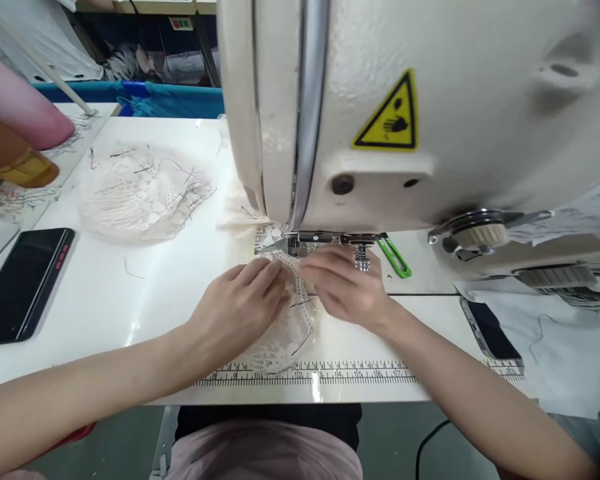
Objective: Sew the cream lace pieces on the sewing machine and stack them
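counter: glossy white counter point(105, 293), pretty shiny, with a printed ruler strip point(325, 375) running along the near edge

room: looks like a workshop, blue bins point(180, 100) past the far edge, pink roll point(20, 107) and something amber at the far left corner

machine: big cream sewing machine point(430, 113), pebbly paint, yellow triangle hand-warning sticker point(387, 117), chrome presser foot point(300, 245) hanging down mid-counter

lace piece: white lace piece point(287, 330), openwork and floppy, scalloped rounded outline, dark thread tails sticking out. It lies at the middle of the counter just in from the near edge. Long axis runs from the ruler strip up toward the presser foot, narrow end pointing under the foot

left hand: left hand point(240, 307) lies flat on the lace, fingers loosely curled and pressing down, not really gripping anything

right hand: right hand point(343, 287) just right of the foot, fingers together on the lace edge; can't tell if it's pinching or only pressing

other stuff: heap of lace pieces point(140, 193) toward the far left, black phone point(23, 283) at the left edge, second phone point(490, 330) near the right, green clippers point(395, 257) behind the right hand, white cloth point(565, 353) at the right corner
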Tool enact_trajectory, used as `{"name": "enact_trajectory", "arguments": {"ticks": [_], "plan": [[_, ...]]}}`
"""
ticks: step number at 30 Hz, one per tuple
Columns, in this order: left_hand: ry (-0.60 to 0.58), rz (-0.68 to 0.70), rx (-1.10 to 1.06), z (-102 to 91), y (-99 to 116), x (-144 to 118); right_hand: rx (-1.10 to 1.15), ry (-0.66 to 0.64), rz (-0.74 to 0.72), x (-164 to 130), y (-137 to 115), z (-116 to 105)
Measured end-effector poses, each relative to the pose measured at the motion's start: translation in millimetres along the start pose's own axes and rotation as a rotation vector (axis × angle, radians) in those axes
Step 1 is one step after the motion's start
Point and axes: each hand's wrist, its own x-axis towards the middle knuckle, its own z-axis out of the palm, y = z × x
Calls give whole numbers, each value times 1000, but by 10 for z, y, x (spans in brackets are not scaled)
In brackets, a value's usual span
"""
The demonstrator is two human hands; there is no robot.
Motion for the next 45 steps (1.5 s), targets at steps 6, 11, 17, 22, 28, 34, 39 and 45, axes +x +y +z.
{"name": "enact_trajectory", "arguments": {"ticks": [6,11,17,22,28,34,39,45], "plan": [[-82,26,-51,142,30,-53,-97,-184,46,17,-6,-4],[-120,16,-103,210,-70,-38,-173,-247,147,-26,56,37],[-63,12,-136,305,-166,-19,-161,-257,193,19,67,72],[-38,-2,-146,326,-180,-3,-105,-297,244,6,88,111],[-29,-11,-143,322,-171,13,-79,-278,316,-24,96,168],[-33,-14,-147,319,-171,13,-87,-311,336,-6,87,159],[-46,-40,-176,324,-167,9,-115,-334,331,16,71,133],[-69,-61,-196,323,-164,13,-110,-241,283,57,23,43]]}}
